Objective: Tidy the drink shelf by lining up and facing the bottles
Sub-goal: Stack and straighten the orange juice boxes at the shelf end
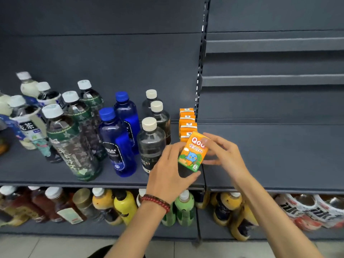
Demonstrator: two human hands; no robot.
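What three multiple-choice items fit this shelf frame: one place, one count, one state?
1. Where does the row of orange cartons stand on the shelf?
A. At its right end, by the slotted upright
B. At its left end
C. In its middle

2. How many blue bottles are there?
A. One
B. Two
C. Four

3. What state is the front carton in?
A. Lying flat, untouched
B. Tilted, held between left hand and right hand
C. Upright, with only one hand on it

Key: 1 A, the cartons line up next to the upright. 2 B, two blue caps show, one behind the other. 3 B, fingers of both hands grip it and it leans.
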